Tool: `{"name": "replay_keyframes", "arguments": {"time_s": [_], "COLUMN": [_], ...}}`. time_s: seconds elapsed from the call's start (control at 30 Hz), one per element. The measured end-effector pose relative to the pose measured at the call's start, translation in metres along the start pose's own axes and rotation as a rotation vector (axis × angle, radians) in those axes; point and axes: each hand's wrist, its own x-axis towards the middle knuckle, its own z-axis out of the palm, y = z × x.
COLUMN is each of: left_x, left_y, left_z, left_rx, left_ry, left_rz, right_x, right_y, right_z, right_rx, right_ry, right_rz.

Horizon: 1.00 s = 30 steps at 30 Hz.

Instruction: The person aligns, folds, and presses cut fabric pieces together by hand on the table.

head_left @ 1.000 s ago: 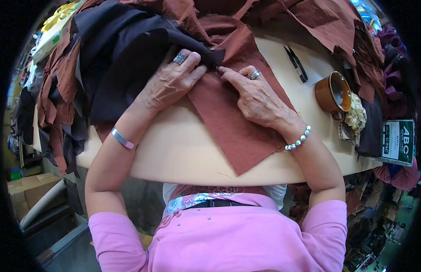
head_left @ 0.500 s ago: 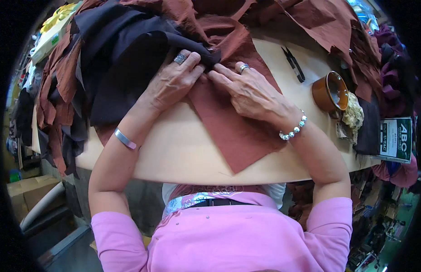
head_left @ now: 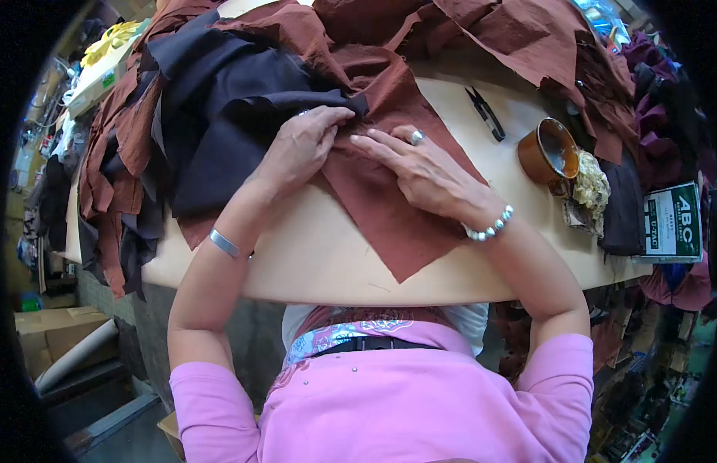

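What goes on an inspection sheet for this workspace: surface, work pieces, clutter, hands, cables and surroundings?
Surface: pale table, bare along part of the front edge, with loose thread there.
Work pieces: dark cloth bunched on the left; reddish-brown cloth beside it, one corner pointing toward the person.
Clutter: black snips, brown mug and a pale, crumpled lump beside the mug, all on the right; more cloth piled at the back.
Hands: left hand at the dark cloth's edge; right hand with fingertips on the reddish-brown cloth; exact grip hidden.
Cables: nothing seen clearly.
Surroundings: cardboard box low on the left; green-and-white ABC box at the table's right edge.
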Motion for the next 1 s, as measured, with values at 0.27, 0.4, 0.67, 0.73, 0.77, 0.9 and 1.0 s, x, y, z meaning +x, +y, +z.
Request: {"name": "replay_keyframes", "arguments": {"time_s": [0.27, 0.4, 0.67, 0.73, 0.77, 0.9, 1.0], "left_x": [-0.005, -0.007, -0.006, -0.005, -0.005, -0.002, -0.003], "left_y": [0.016, 0.017, 0.014, 0.009, 0.007, 0.007, 0.004], "left_z": [0.003, 0.003, 0.007, 0.011, 0.014, 0.009, 0.006], "left_rx": [0.415, 0.481, 0.461, 0.469, 0.468, 0.260, 0.189], "left_ry": [-0.152, -0.124, -0.069, -0.028, -0.014, -0.223, -0.208], "left_rz": [0.036, 0.044, 0.099, 0.148, 0.162, -0.036, -0.016], "right_x": [-0.006, -0.026, -0.116, -0.123, -0.125, -0.111, -0.091], "right_y": [-0.008, -0.013, -0.074, -0.074, -0.071, -0.050, -0.037], "right_z": [-0.001, -0.005, -0.052, -0.056, -0.055, -0.051, -0.045], "right_rx": [-0.046, -0.042, -0.169, -0.181, -0.161, -0.131, -0.212], "right_ry": [0.013, 0.018, -0.164, -0.158, -0.139, -0.069, 0.010], "right_rz": [0.063, 0.044, 0.136, 0.115, 0.093, 0.047, -0.028]}}
